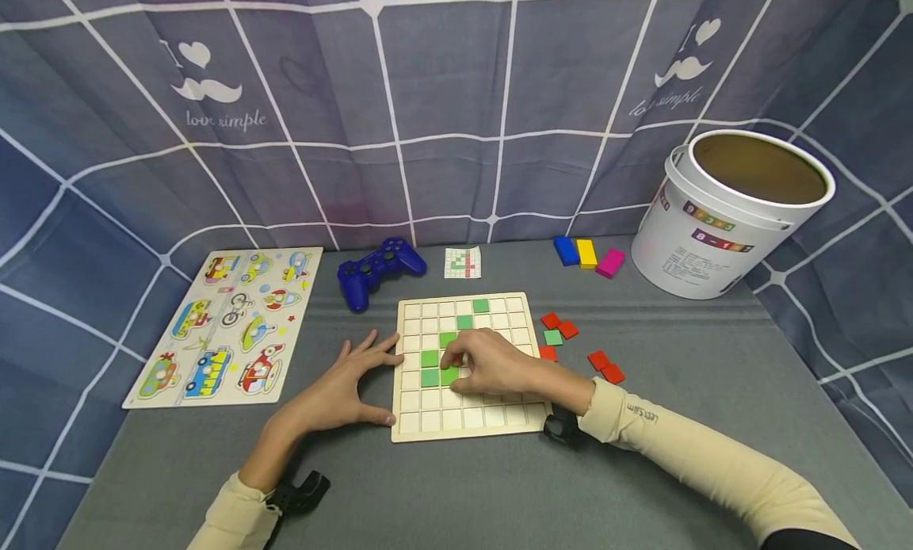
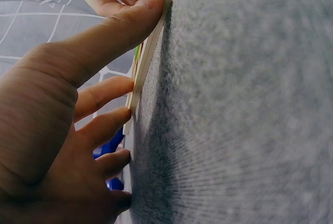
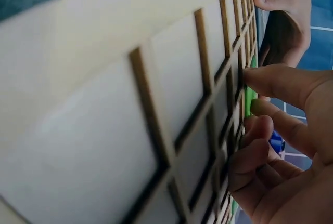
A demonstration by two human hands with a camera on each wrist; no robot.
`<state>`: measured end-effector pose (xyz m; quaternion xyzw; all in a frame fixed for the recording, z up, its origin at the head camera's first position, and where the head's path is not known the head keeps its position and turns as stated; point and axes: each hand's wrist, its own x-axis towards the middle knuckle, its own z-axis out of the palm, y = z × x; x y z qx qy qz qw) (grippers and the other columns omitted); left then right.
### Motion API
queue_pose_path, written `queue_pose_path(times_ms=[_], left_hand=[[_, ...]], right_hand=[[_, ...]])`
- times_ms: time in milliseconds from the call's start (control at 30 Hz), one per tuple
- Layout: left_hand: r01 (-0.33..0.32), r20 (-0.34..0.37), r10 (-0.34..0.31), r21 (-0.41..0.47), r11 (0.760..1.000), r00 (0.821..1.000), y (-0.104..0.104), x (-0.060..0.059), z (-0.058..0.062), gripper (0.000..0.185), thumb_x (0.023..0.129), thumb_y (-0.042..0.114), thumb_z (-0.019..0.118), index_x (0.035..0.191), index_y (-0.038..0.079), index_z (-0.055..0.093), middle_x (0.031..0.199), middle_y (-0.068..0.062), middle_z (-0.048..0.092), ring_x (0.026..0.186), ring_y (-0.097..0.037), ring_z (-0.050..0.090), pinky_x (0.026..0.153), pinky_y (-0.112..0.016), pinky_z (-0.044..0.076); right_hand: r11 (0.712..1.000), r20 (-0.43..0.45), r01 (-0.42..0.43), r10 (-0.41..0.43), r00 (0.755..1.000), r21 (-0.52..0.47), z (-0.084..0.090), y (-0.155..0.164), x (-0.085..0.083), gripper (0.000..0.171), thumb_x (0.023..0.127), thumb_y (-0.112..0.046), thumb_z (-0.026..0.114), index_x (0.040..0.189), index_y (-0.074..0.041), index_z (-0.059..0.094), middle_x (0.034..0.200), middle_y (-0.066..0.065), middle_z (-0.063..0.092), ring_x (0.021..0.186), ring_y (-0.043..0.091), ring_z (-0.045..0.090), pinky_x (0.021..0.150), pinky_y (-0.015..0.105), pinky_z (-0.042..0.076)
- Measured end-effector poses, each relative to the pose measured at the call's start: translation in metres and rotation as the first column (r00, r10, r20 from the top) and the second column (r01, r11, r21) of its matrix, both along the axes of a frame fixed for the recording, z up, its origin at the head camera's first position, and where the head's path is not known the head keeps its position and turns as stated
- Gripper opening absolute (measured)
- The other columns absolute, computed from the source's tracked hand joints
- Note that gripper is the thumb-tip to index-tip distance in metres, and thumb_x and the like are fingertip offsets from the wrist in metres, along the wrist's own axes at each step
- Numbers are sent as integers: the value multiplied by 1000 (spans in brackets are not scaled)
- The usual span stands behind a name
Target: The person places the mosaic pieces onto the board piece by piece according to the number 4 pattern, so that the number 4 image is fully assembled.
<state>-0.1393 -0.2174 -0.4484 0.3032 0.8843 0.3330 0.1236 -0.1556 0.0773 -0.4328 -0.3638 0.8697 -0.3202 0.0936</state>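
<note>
A wooden grid board (image 1: 492, 417) lies on the grey table, with several green tiles set in a rough diagonal across it. My right hand (image 1: 476, 364) hovers over the board's middle, its curled thumb and fingers pinching a green tile (image 1: 449, 375) in a cell. The right wrist view shows that green tile (image 3: 250, 97) between thumb and forefinger of my right hand (image 3: 281, 146), close over the board (image 3: 156, 104). My left hand (image 1: 344, 387) lies flat with fingers spread, and its fingertips (image 2: 125, 112) touch the board's left edge (image 2: 151, 47).
Loose red tiles (image 1: 559, 325), a green tile (image 1: 552, 338) and more red tiles (image 1: 606, 367) lie right of the board. Behind are a pattern card (image 1: 463, 262), a blue game controller (image 1: 378, 271), coloured blocks (image 1: 588, 254) and a white bucket (image 1: 713, 225). A vehicle puzzle (image 1: 228, 324) lies at left.
</note>
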Motion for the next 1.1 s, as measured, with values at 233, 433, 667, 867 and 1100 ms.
queue_pose_path(times_ms=[233, 433, 667, 867, 1100], left_hand=[[0, -4, 0, -3, 1000, 1000, 1, 0, 1, 89, 64, 41, 94, 141, 17, 57, 163, -4, 27, 150, -41, 9, 113, -69, -5], [2, -15, -2, -1, 1000, 1000, 1, 0, 0, 89, 64, 40, 94, 141, 16, 57, 163, -5, 27, 150, -41, 10, 113, -69, -4], [0, -4, 0, 2, 1000, 1000, 0, 1, 2, 87, 64, 39, 94, 140, 16, 58, 163, -6, 28, 150, -41, 9, 114, -68, -4], [3, -9, -3, 9, 1000, 1000, -1, 1, 2, 89, 64, 39, 94, 141, 15, 57, 163, -6, 27, 150, -42, 9, 113, -69, -4], [7, -13, -7, 8, 1000, 1000, 0, 2, 2, 90, 64, 41, 94, 142, 16, 57, 163, -6, 27, 150, -42, 9, 113, -70, -5]], right_hand=[[1000, -6, 16, -16, 1000, -24, 15, 18, -4, 25, 77, -11, 81, 102, -11, 77, 93, 1, 68, 69, 12, 59, 66, 26, 48], [995, -32, 82, -84, 996, -62, 25, 53, -6, 22, 77, -3, 75, 97, -11, 77, 92, 2, 68, 63, 9, 55, 62, 26, 49], [991, -53, 125, -128, 990, -56, 19, 94, -4, 22, 78, 0, 75, 96, -12, 76, 89, 1, 66, 62, 9, 54, 58, 25, 47], [984, -111, 180, -181, 977, -15, 13, 117, -1, 23, 77, -2, 80, 96, -14, 76, 83, 1, 62, 60, 7, 52, 58, 25, 46], [978, -172, 206, -197, 965, 35, 9, 132, 3, 27, 75, -1, 80, 100, -12, 75, 80, 1, 58, 60, 8, 49, 55, 25, 43]])
